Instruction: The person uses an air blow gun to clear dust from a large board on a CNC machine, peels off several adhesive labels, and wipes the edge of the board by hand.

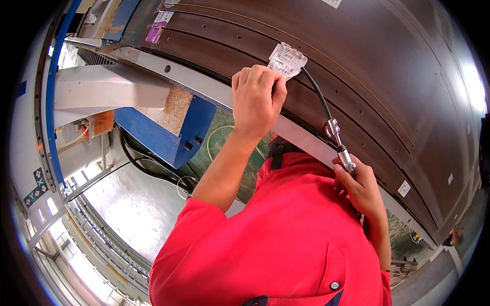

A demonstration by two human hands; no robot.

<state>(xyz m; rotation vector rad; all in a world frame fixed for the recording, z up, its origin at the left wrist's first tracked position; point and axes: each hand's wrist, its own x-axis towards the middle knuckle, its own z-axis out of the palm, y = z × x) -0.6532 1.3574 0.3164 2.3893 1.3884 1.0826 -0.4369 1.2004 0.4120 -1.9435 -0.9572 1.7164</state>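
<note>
My left hand (258, 99) is closed, its fingers curled over the lower left edge of a crumpled white printed label sheet (287, 60). The sheet lies on a dark brown panel (326, 30); my fingertips are partly hidden from above. In my right hand (361, 186) is a metal air blow gun (333, 130) with a long black nozzle tube. Its tip reaches the right edge of the label sheet. The rear of the blow gun sits in my fist, with the thumb along it.
Thin slots and small holes run along the brown panel. A pale metal rail (194, 79) borders its near side. To the left stand a blue box-shaped machine part (196, 122), a white beam (107, 89) and black cables (153, 166). A small white sticker (403, 188) sits near the panel's right end.
</note>
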